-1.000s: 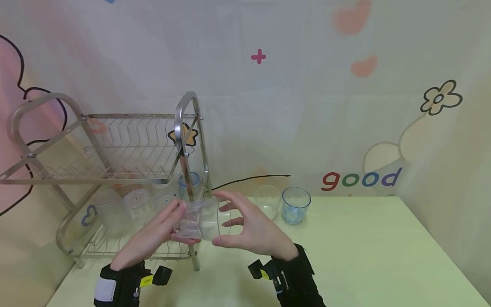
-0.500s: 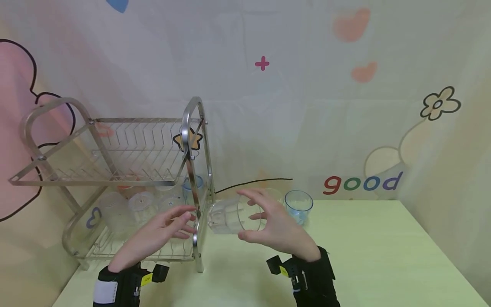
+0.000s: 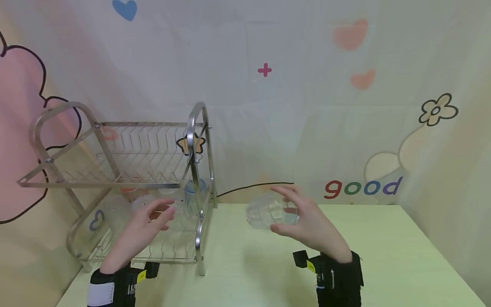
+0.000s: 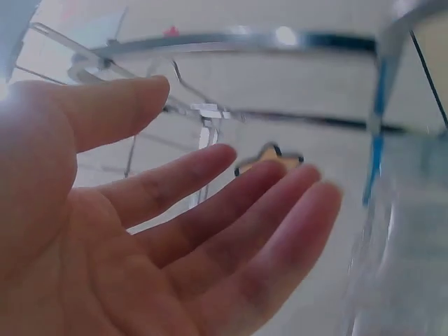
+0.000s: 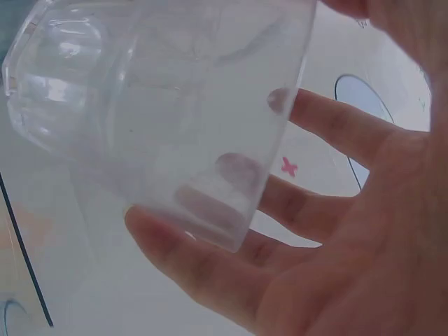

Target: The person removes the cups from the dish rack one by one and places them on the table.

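Observation:
My right hand (image 3: 312,224) holds a clear tumbler (image 3: 258,212) by its rim, thumb and fingers around the mouth. The tumbler lies sideways in the air, its faceted base pointing left. In the right wrist view, fingertips (image 5: 161,234) show against and through the transparent wall. My left hand (image 3: 136,234) is empty, fingers loosely bent, in front of the metal dish rack (image 3: 103,185). Upside-down clear cups (image 3: 115,211) stand on the rack's lower tier, partly behind this hand. A blue-tinted glass (image 3: 190,198) and an orange one (image 3: 132,194) are there too.
The rack's upper tier (image 3: 134,162) has wire slots. Its right-hand post (image 3: 198,230) rises between my two hands. A pale green table (image 3: 383,256) runs back to a printed wall cloth (image 3: 287,145). The glasses at the back are hidden by my right hand and the tumbler.
My left hand has let go of the tumbler and drawn back left. The right hand has carried the tumbler right, away from the rack, now covering the glasses behind. The head view has shifted slightly.

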Tool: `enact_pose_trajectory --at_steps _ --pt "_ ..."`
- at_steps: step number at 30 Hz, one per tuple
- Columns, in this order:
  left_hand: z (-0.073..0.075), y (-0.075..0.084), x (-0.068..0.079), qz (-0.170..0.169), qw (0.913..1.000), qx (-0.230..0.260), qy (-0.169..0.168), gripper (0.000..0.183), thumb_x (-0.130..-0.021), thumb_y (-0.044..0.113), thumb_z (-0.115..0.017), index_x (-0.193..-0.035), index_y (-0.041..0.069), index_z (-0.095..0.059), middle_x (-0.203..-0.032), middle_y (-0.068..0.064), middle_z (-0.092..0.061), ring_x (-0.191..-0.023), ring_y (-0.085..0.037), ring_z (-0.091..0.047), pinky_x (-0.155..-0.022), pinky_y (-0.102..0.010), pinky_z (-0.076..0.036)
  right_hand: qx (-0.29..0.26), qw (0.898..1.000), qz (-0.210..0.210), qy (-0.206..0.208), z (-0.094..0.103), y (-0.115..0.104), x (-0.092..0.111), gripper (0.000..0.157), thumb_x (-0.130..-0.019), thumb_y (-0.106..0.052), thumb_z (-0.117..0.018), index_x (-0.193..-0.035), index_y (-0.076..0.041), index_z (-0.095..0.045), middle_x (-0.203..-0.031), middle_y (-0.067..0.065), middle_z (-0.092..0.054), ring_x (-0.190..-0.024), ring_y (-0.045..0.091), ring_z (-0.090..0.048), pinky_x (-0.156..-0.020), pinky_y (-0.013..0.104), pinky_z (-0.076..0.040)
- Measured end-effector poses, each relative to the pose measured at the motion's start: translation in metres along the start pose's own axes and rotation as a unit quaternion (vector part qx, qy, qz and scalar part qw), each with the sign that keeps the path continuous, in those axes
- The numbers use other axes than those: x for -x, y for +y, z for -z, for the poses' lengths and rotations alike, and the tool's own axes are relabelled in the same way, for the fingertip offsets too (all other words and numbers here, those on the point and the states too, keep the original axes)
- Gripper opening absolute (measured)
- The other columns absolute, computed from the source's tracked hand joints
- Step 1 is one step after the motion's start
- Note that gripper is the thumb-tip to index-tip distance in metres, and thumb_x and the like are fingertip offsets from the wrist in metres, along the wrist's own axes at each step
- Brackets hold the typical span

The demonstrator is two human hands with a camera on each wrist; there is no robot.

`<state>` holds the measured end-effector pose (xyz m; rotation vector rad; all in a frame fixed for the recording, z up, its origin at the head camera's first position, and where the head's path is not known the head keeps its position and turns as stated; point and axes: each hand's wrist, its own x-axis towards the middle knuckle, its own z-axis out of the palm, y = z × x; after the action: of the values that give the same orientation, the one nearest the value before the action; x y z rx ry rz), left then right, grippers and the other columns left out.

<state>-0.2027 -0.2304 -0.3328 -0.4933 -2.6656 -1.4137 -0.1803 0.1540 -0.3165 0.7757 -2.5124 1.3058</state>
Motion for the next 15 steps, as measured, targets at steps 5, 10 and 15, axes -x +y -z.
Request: enact_pose_trajectory --at_steps 5,10,15 --pt "0.007 -0.011 0.002 -0.02 0.9869 -0.119 0.107 0.045 -0.101 0.026 -0.057 -0.132 -0.006 -0.052 -0.125 -0.026 -0.056 -0.114 -0.042 -0.053 -0.085 -0.056 -0.048 0.032 0.998 -0.044 0.018 0.017 0.011 0.006 0.077 -0.079 -0.014 -0.081 -0.146 -0.025 -0.044 -0.138 0.004 -0.042 -0.122 0.029 -0.048 -0.096 0.045 -0.048" --pt "0.013 -0.021 -0.002 -0.029 0.9753 -0.151 0.158 0.042 -0.099 0.02 -0.059 -0.131 -0.006 -0.054 -0.132 -0.03 -0.049 -0.119 -0.048 -0.046 -0.09 -0.064 -0.04 0.066 0.994 -0.07 0.044 0.033 0.025 0.011 0.076 -0.08 -0.014 -0.081 -0.147 -0.018 -0.045 -0.141 0.008 -0.039 -0.126 0.032 -0.044 -0.101 0.051 -0.043" --pt "0.01 -0.027 -0.01 -0.007 0.9729 -0.176 0.15 0.044 -0.099 0.025 -0.059 -0.132 -0.003 -0.054 -0.135 -0.032 -0.047 -0.121 -0.051 -0.044 -0.091 -0.067 -0.037 0.1 0.988 -0.109 0.051 0.047 0.039 0.022 0.075 -0.082 -0.018 -0.078 -0.148 -0.012 -0.043 -0.143 0.014 -0.036 -0.125 0.039 -0.044 -0.102 0.056 -0.04"
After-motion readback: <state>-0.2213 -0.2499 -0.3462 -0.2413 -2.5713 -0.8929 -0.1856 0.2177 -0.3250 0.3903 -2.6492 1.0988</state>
